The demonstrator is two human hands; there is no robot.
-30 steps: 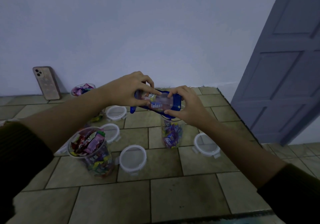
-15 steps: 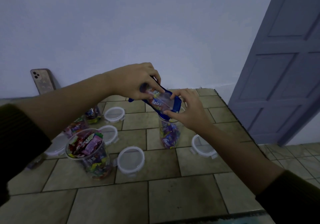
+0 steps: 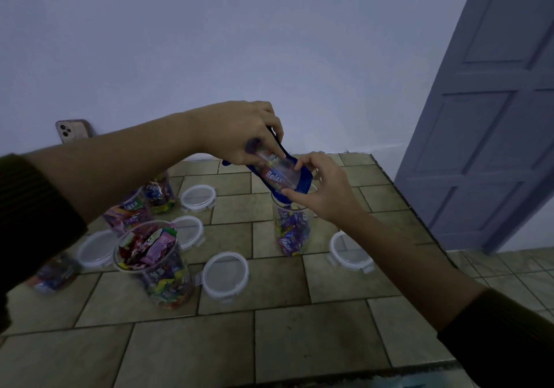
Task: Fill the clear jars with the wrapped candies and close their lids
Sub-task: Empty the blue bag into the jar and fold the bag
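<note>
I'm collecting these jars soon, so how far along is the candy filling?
Done: the front jar is heaped with candies, and the jars behind the left arm look filled. In hand: left hand and right hand tip the blue bag over the middle jar, partly full. Left: finish it, then close every jar; five lids lie loose on the counter.

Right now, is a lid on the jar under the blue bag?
No, the jar stands open beneath the blue bag; a lid lies on tiles beside it.
</note>
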